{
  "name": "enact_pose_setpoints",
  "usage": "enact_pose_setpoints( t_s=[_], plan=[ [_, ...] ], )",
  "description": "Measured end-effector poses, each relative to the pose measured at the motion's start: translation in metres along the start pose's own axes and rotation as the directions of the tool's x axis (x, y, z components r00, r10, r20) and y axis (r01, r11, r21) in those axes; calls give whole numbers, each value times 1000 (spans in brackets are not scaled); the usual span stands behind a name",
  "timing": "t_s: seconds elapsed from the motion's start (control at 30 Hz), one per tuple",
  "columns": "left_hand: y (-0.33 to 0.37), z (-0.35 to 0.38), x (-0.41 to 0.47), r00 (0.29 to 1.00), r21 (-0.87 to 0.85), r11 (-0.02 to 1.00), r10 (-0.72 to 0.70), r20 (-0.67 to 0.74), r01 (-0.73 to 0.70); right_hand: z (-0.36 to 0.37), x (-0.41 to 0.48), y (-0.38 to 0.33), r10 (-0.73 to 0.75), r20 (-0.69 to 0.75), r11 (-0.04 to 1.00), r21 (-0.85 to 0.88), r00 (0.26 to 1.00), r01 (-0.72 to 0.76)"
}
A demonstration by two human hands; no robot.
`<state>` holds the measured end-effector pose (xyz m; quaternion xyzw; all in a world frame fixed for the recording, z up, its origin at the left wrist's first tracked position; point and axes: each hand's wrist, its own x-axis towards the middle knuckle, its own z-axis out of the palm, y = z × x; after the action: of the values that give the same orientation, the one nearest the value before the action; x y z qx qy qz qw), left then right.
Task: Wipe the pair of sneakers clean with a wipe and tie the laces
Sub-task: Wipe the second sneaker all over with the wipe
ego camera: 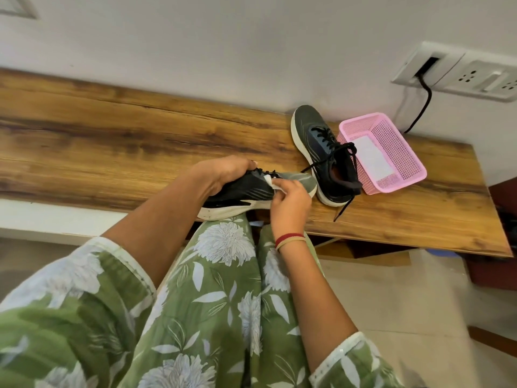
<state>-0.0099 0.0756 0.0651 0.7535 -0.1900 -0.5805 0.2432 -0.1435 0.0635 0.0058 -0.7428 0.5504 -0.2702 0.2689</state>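
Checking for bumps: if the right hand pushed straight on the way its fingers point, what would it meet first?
The held sneaker: the right hand pinches the wipe against its side, fingers aimed up-left at the upper. Beyond that probably the left hand, though depth is unclear.

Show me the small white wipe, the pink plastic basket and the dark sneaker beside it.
small white wipe (269,182): head view, exposed edge.
pink plastic basket (398,147): head view, mesh wall.
dark sneaker (306,119): head view, toe.

Bright, soft, even light on my feed; no glare.
Cable (425,105) throws a faint shadow leftward on the wall (223,37); held sneaker (240,191) sharp; wide-angle bows the wooden tabletop (112,130); floral sleeve (56,331) lower left smeared.
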Motion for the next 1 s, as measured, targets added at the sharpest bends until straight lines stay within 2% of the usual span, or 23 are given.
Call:
enact_pose_setpoints(
  t_s=[0.03,0.17,0.2,0.27,0.3,0.33,0.43,0.47,0.57,0.6,0.7,0.73,0.77,0.83,0.87,0.97,1.0],
  plan=[
    [-1,2,1,1000,4,1000,8,-2,-8,1,-1,-3,27,-7,1000,-6,1000,-27],
    [-2,2,5,998,0,998,63,-13,-63,3,-22,-19,-222,51,975,36,974,220],
    [-2,2,4,999,-14,999,45,0,-45,2,-16,-10,-196,37,981,22,980,195],
    [-2,2,3,1000,-24,1000,15,15,-15,0,-4,6,-13,-11,1000,-14,1000,13],
    [-2,3,4,1000,-22,1000,13,12,-12,0,-4,6,33,-11,999,-32,999,-33],
    [-3,2,4,1000,-22,1000,13,5,-13,2,-9,-2,-6,6,999,-36,1000,6],
    [-4,-5,6,1000,-73,997,6,0,-6,6,-28,-20,-253,68,967,-18,965,255],
    [-5,-7,5,1000,-89,996,-1,9,2,5,-24,-15,-271,63,961,-31,961,273],
    [-7,-9,7,1000,-63,998,1,4,-1,3,-4,3,-27,-9,997,-70,1000,26],
    [-7,-8,9,1000,-50,999,5,-2,-5,4,-7,-2,-42,-12,997,-64,999,41],
    [-6,-11,11,1000,-81,997,0,1,0,8,-26,-19,-288,61,953,-77,956,292],
    [-7,-12,11,1000,-100,995,-11,14,13,7,-24,-16,-328,65,940,-74,942,332],
    [-8,-13,12,999,-104,994,-18,26,21,6,-18,-9,-290,58,953,-71,955,294],
    [-10,-13,15,1000,-88,996,-14,26,16,5,-6,2,-101,12,993,-66,995,101],
    [-11,-13,16,1000,-74,997,-9,23,10,6,-5,2,-78,0,995,-60,997,77],
    [-10,-16,19,998,-58,998,9,61,-6,8,-15,-5,-220,8,975,-43,976,220],
    [-10,-20,18,996,-45,999,10,86,-6,8,-15,-3,-226,0,974,-25,974,226]
  ],
)
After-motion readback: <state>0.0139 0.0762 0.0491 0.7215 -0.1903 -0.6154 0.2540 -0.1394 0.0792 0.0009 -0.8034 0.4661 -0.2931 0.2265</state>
